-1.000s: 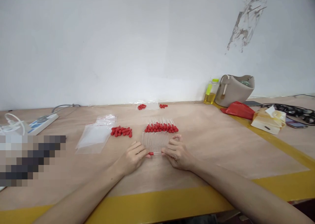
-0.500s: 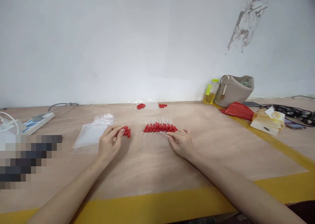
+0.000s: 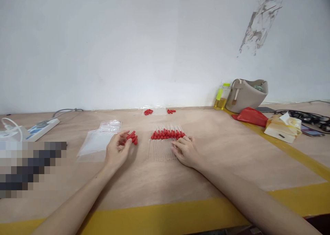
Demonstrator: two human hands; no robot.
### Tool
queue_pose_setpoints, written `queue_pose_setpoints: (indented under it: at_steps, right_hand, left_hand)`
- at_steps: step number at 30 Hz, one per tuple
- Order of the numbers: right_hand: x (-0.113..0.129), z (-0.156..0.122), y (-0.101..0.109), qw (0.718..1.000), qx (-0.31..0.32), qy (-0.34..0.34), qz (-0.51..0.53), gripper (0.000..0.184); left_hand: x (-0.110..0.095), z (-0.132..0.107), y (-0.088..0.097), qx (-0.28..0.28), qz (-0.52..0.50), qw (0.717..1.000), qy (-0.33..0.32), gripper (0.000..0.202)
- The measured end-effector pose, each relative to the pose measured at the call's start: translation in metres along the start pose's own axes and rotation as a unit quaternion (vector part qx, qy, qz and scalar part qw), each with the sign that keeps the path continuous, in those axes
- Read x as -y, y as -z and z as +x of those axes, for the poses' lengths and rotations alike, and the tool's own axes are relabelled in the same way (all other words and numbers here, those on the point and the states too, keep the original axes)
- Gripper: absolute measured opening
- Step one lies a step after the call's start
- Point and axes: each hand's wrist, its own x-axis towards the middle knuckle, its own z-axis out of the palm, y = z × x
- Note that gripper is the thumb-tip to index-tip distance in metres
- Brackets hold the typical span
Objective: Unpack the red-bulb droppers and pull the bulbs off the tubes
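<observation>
Several red rubber dropper bulbs (image 3: 133,137) sit at the fingertips of my left hand (image 3: 116,150), whose fingers are loosely curled around them. In the middle of the table, glass droppers with red bulbs (image 3: 165,134) lie side by side, their thin clear tubes spread in two directions. My right hand (image 3: 187,151) rests at the right end of this row. Its thumb and index finger close over the glass tubes (image 3: 161,150) just below the bulbs. Which tube they pinch is partly hidden by the fingers.
Clear zip bags (image 3: 96,138) lie at the left. Two small piles of red bulbs (image 3: 148,112) rest on clear plastic near the wall. At the right stand a bottle (image 3: 220,96), a grey bag (image 3: 247,95), a red pouch (image 3: 250,117) and a tissue pack (image 3: 283,128). A power strip (image 3: 43,130) lies far left.
The fingers of my left hand have loosened, showing more of the red bulbs. My right fingertips have moved slightly down and left; the dropper held crosswise is no longer seen that way.
</observation>
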Motion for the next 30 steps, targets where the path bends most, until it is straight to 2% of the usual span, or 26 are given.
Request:
queue_pose_setpoints:
  at_steps: [4, 10, 12, 15, 17, 19, 22, 26, 28, 30]
  right_hand:
    - [0.001, 0.0, 0.005, 0.999, 0.045, 0.011, 0.002, 0.025]
    - [0.001, -0.001, 0.009, 0.997, 0.072, 0.027, 0.026, 0.046]
    - [0.0, 0.0, 0.012, 0.997, 0.063, 0.011, 0.047, 0.046]
    - [0.0, 0.003, 0.016, 0.995, 0.033, -0.005, 0.096, 0.037]
    - [0.001, 0.004, 0.019, 0.992, 0.021, 0.022, 0.12, 0.035]
    - [0.002, 0.005, 0.02, 0.99, 0.018, 0.063, 0.124, 0.034]
    - [0.004, 0.004, 0.02, 0.989, 0.0, 0.098, 0.11, 0.021]
    - [0.001, 0.003, 0.022, 0.993, -0.022, 0.085, 0.078, 0.016]
    - [-0.004, 0.002, 0.024, 0.996, -0.018, 0.058, 0.071, 0.017]
    - [-0.01, 0.002, 0.026, 0.998, -0.014, -0.006, 0.064, 0.015]
  left_hand:
    - [0.001, 0.0, 0.002, 0.021, 0.065, 0.995, -0.068, 0.029]
    - [0.004, -0.003, 0.001, 0.051, 0.074, 0.992, -0.086, 0.025]
    - [0.002, -0.009, -0.005, 0.067, 0.071, 0.99, -0.105, 0.022]
    - [-0.009, -0.019, -0.017, 0.153, 0.067, 0.978, -0.126, 0.017]
    - [-0.021, -0.025, -0.028, 0.224, 0.058, 0.964, -0.134, 0.014]
    - [-0.034, -0.028, -0.041, 0.266, 0.041, 0.952, -0.143, 0.011]
    - [-0.048, -0.031, -0.061, 0.283, 0.022, 0.945, -0.161, 0.008]
    - [-0.056, -0.029, -0.081, 0.285, -0.01, 0.945, -0.159, 0.005]
    - [-0.056, -0.022, -0.086, 0.289, -0.012, 0.942, -0.17, 0.009]
    - [-0.054, -0.009, -0.09, 0.282, 0.023, 0.936, -0.211, 0.015]
